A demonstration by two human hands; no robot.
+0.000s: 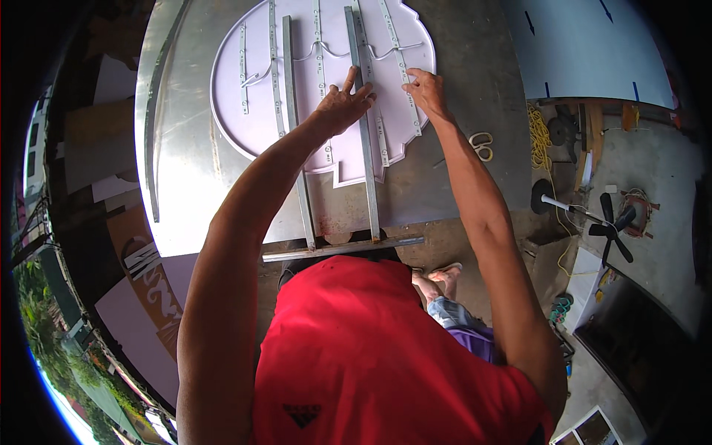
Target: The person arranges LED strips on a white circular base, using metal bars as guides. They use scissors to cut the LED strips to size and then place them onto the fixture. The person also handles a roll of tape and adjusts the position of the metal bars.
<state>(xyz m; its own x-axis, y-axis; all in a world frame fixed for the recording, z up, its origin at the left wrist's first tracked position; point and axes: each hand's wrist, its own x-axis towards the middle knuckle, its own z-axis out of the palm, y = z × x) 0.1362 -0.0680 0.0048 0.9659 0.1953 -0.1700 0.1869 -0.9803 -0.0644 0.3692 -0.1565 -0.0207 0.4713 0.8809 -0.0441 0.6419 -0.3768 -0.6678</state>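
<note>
You seem to be settling the light strip [401,63] on the pale panel [256,126]; your right hand [428,92] curls at it, grip unclear, your left hand [343,109] spreads open by the metal bar [367,163]. Next likely calls for even fingertip pressure.

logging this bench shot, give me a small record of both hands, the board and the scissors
left hand: at the right-hand metal bar, contact unclear
right hand: fingertips at the rightmost strip
board: pale, round-edged, under two metal bars
scissors: on metal table, right of board
</note>
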